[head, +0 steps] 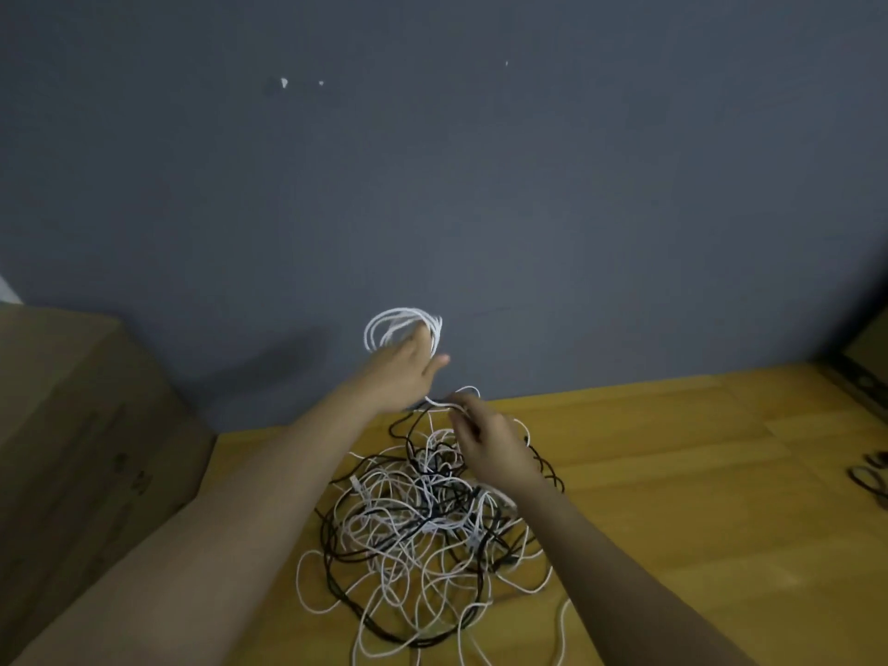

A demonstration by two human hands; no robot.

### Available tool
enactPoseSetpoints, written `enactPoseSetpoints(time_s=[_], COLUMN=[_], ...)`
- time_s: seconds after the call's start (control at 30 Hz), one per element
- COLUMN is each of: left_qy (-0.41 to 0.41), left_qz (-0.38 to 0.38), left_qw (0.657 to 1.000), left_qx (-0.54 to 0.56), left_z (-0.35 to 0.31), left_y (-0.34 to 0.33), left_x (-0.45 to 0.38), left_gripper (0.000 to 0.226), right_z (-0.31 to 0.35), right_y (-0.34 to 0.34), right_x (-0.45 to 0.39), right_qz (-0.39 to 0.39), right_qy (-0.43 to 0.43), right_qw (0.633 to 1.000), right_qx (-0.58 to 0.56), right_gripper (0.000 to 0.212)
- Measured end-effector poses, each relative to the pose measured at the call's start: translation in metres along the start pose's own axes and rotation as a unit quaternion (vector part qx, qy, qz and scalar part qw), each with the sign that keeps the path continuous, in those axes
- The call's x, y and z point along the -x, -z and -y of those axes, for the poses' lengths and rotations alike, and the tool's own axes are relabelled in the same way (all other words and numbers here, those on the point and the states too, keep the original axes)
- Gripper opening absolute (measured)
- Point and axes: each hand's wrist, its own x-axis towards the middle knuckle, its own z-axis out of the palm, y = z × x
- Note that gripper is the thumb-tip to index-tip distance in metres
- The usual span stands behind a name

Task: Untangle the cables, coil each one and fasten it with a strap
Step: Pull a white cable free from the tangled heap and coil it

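Left hand: the left hand [401, 372] is raised above the far edge of the table, fingers reaching forward with the thumb out to the side; several white loops hang round the fingers, so it carries the coil. How tightly the fingers curl cannot be told through the blur.
Coil: the coil [402, 325] is thin white cable wound in a few rough, uneven rings, standing upright against the wall, above the tangle and clear of the tabletop.
Right hand: the right hand [485, 439] sits lower and just to the right, fingers curled and pinching a white strand [463, 394] that arches up in a small loop near its fingertips.
Tangle: the tangle [423, 531] lies on the table under and nearer than both hands, a loose heap of thin white and black cables crossing one another many times, with wide loops spilling toward the near edge; small white plugs show among them.
Table: the table [672, 473] is yellowish wood.
Wall: the wall [432, 185] is dull grey with a few white chips.
Box: a brown box [81, 425] stands at the left.
Right edge: dark cables [872, 475] lie well apart from the tangle.
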Motion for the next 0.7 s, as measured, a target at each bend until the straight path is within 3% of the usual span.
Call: enactPoseSetpoints(time_s=[0.07, 0.17, 0.27, 0.4, 0.5, 0.53, 0.7], left_qy=[-0.005, -0.023, -0.041, -0.018, 0.039, 0.059, 0.152], left_qz=[0.065, 0.134, 0.183, 0.111, 0.038, 0.021, -0.062], left_qw=[0.998, 0.991, 0.982, 0.992, 0.994, 0.992, 0.985], left_qx=[-0.02, -0.001, 0.01, 0.054, 0.098, 0.112, 0.046], left_z=[0.005, 0.011, 0.02, 0.045, 0.065, 0.069, 0.066], left_y=[-0.016, -0.04, -0.053, -0.072, -0.087, -0.09, -0.09], left_x=[0.003, 0.006, 0.007, -0.003, -0.011, -0.013, -0.017], left_gripper=[0.046, 0.055, 0.044, 0.037, 0.038, 0.039, 0.039], right_z=[-0.011, -0.033, -0.054, -0.067, -0.07, -0.07, -0.069], right_y=[0.003, 0.003, 0.003, -0.005, -0.012, -0.011, -0.001], right_x=[0.004, 0.0, 0.001, 0.012, 0.01, 0.008, -0.005], right_qz=[-0.017, 0.04, 0.091, 0.12, 0.009, -0.026, -0.07], right_qy=[-0.022, -0.069, -0.143, -0.23, -0.262, -0.268, -0.215], right_qw=[0.999, 0.997, 0.974, 0.903, 0.844, 0.841, 0.964], right_qx=[-0.031, -0.018, -0.151, -0.343, -0.467, -0.469, -0.137], right_gripper=[0.016, 0.011, 0.004, 0.022, 0.014, 0.021, 0.005])
